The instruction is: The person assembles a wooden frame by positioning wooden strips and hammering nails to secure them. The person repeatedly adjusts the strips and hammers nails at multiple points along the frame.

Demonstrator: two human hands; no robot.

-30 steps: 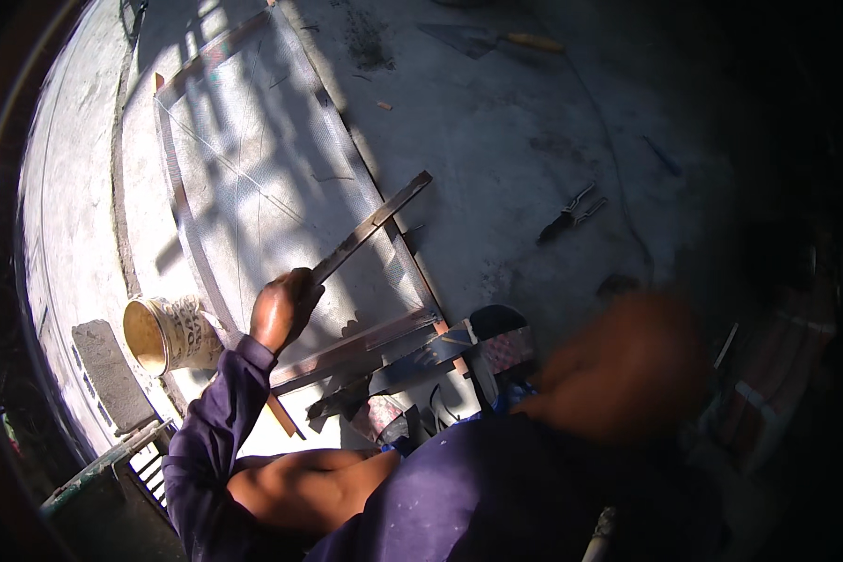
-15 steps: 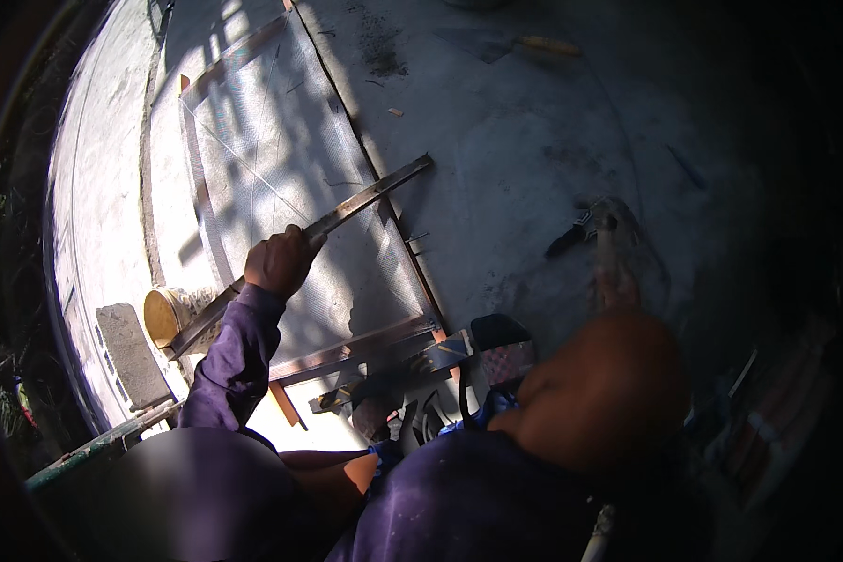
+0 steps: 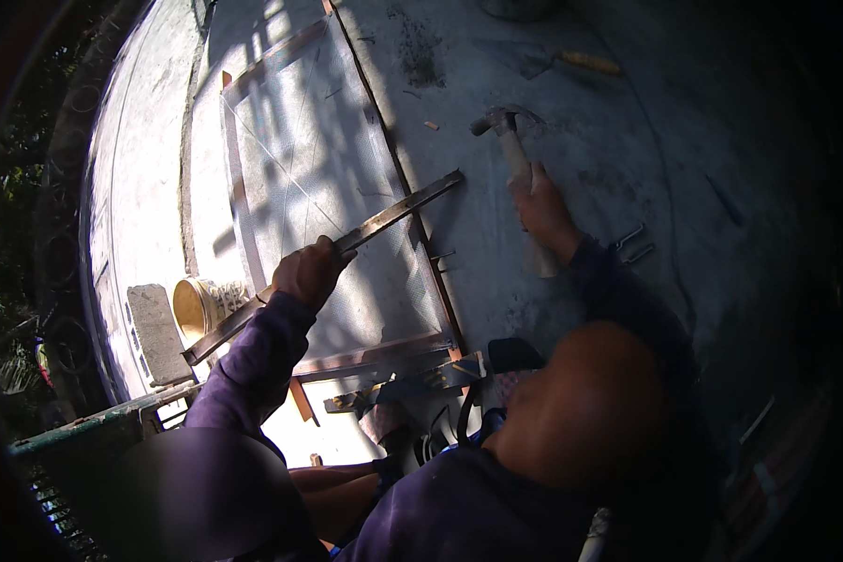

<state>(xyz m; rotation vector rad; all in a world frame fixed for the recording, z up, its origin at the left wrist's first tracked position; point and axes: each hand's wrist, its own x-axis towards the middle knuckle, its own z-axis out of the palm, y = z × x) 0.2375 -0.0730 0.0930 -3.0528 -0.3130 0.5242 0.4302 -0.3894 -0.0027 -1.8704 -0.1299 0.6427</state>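
My left hand (image 3: 307,273) is closed around a long metal bar (image 3: 398,214), which slants across the mesh panel from lower left to upper right. In my right hand (image 3: 545,214) is a hammer (image 3: 513,150), gripped by its pale handle; its dark head points up and left, beyond the bar's far end. Beneath the bar lies a rectangular frame (image 3: 423,253) covered with wire mesh (image 3: 290,140), flat on the concrete floor.
A pale bucket (image 3: 193,307) lies tipped beside a grey concrete block (image 3: 157,332) at left. A wooden-handled trowel (image 3: 585,63) lies at the far right. A metal tool (image 3: 635,245) rests near my right forearm. A dark board (image 3: 407,382) lies close to me.
My right hand has moved up and left with the hammer. My left hand keeps its hold on the bar, and the whole view has shifted slightly.
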